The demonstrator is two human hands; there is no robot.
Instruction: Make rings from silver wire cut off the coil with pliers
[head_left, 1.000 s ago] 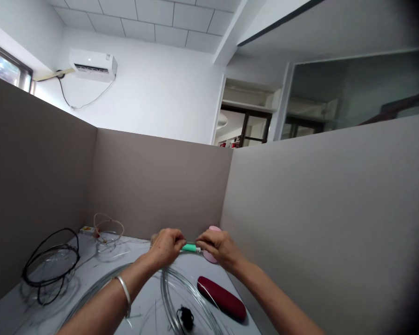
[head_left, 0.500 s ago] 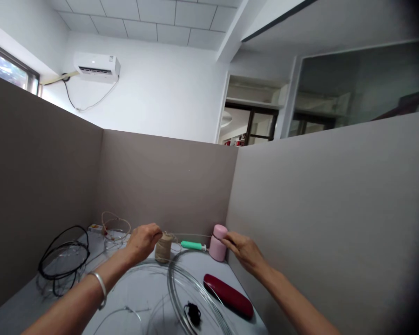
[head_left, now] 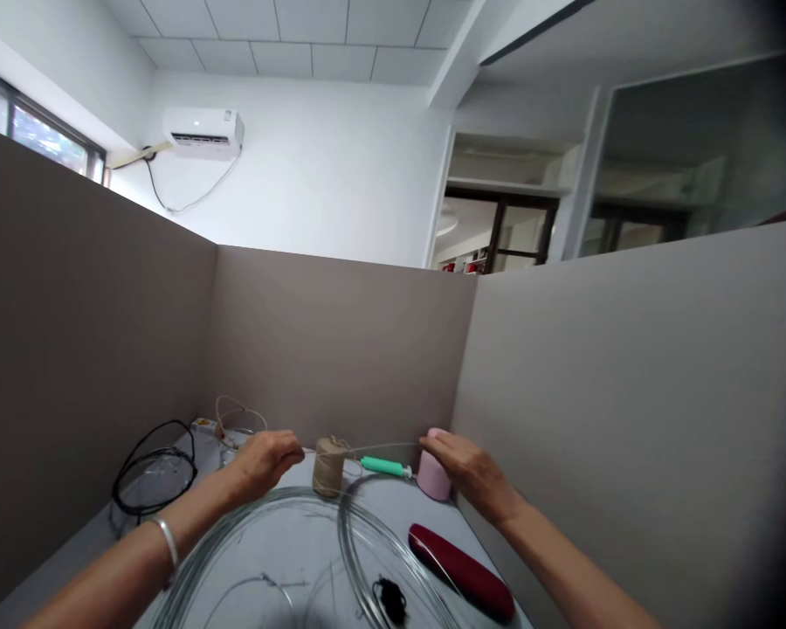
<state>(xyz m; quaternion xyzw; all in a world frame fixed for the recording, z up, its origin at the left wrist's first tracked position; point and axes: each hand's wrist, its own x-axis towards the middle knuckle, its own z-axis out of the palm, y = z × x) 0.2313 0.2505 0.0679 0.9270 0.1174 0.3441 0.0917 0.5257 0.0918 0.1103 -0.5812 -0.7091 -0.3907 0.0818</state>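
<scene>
I see the left hand (head_left: pixel 265 459) and the right hand (head_left: pixel 468 472) well apart, fingertips pinching, a twine spool (head_left: pixel 328 472) and green tube (head_left: pixel 381 466) between them, and above the tube a thin pale strand (head_left: pixel 386 446) stretched crosswise from hand to hand, its long axis nearly level.

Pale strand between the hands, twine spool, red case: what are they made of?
Pale strand: fibre, plastic or wire; too thin to tell, finish included. Twine spool: probably jute or similar fibre, by its matte tan surface. Red case: maybe glossy plastic, by its smooth sheen.
</scene>
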